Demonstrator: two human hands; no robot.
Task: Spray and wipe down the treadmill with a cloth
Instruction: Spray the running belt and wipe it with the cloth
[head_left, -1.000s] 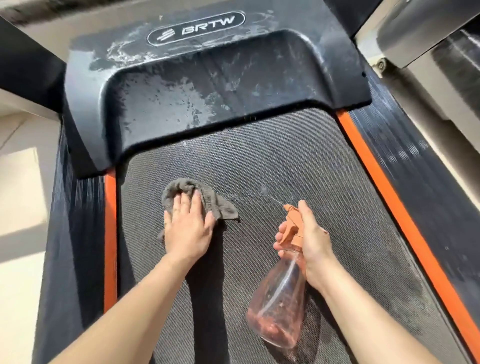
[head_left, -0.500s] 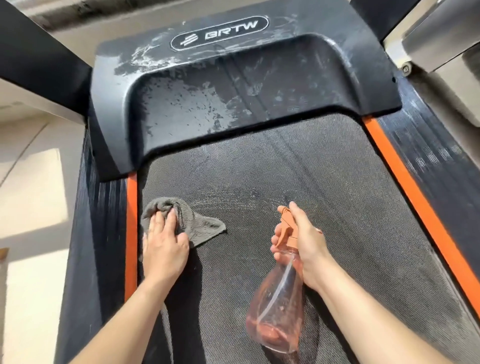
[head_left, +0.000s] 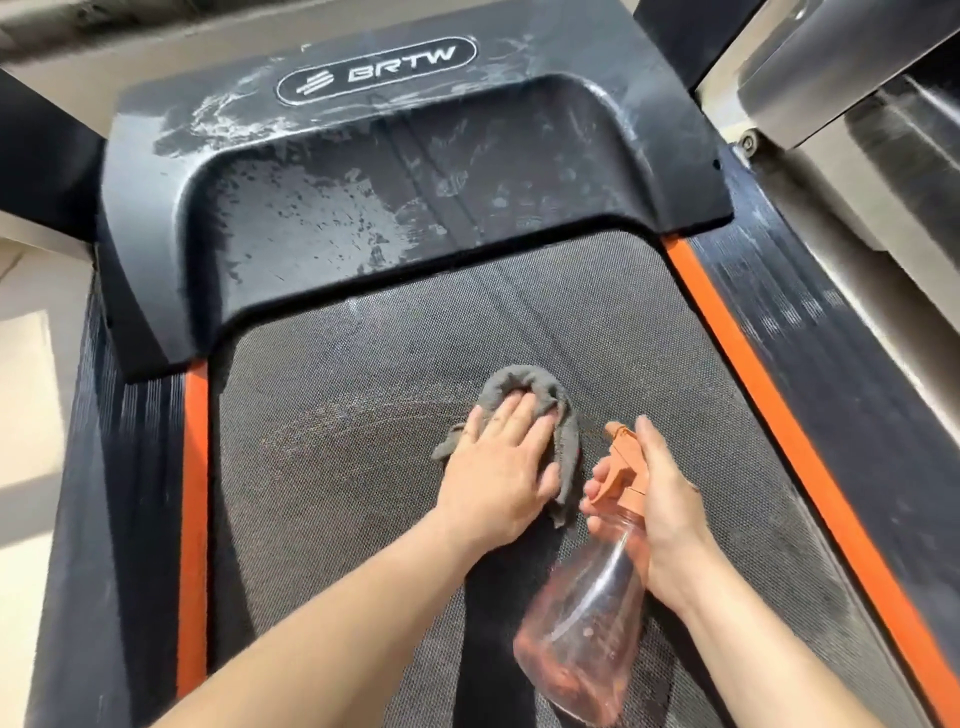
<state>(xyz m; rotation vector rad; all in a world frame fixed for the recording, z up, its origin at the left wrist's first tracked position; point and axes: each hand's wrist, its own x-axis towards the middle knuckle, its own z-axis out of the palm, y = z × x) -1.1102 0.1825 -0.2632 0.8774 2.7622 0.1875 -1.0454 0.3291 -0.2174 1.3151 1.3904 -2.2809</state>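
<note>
Cloth under left hand has slid rightward, beside spray bottle.

Left grip covers mid of grey cloth, only edges show. Right grip masks spray bottle neck. Forearms & treadmill belt cut off at btm edge. Right side rail blurred.

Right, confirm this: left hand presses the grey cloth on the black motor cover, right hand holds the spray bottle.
Wrong spot. The head view shows the left hand pressing the grey cloth on the running belt, short of the black motor cover; the right hand holds the spray bottle.
</note>
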